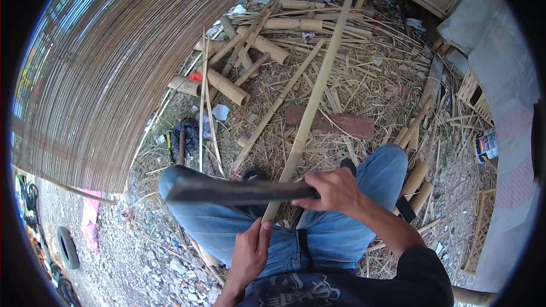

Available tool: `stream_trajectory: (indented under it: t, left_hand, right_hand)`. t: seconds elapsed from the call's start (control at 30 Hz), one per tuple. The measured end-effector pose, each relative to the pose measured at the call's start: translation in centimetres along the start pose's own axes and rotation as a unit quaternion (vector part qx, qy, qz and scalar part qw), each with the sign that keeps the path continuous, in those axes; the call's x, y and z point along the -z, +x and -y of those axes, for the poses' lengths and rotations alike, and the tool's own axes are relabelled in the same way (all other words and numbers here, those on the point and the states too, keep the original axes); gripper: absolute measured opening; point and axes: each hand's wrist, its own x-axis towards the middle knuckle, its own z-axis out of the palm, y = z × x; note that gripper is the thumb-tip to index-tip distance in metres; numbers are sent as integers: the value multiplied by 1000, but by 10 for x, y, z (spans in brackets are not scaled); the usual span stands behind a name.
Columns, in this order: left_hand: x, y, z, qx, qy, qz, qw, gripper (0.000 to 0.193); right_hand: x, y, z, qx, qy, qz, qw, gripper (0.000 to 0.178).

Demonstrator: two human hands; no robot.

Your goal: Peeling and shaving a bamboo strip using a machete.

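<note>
The bamboo strip (318, 91) lies lengthwise through the middle of the frame, its long axis rising from lower centre to upper right of centre. The left hand (250, 250), at lower centre, is closed round the strip's near end; from it the strip runs up and away, leaning to the right.

The right hand (333, 190), right of centre, is closed round the handle of a machete (227, 191). The blade, partly blurred, points to the left of the frame and crosses the strip's line nearly square, above the left hand. Contact between blade and strip cannot be determined. The left hand is nearer the strip, being on it; the right sits just beside it, to its right. Farther up, the strip passes across a reddish-brown slab (355, 125).
</note>
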Motion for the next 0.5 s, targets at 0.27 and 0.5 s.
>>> stream_trajectory:
  t: [0.27,0.5]
  left_hand:
    - [0,-7,6,-9,26,-11,1000,37]
    - [3,-8,17,21,-100,5,995,44]
  right_hand:
    - [12,10,5,-134,127,41,982,52]
    - [13,11,-26,-161,317,111,928,50]
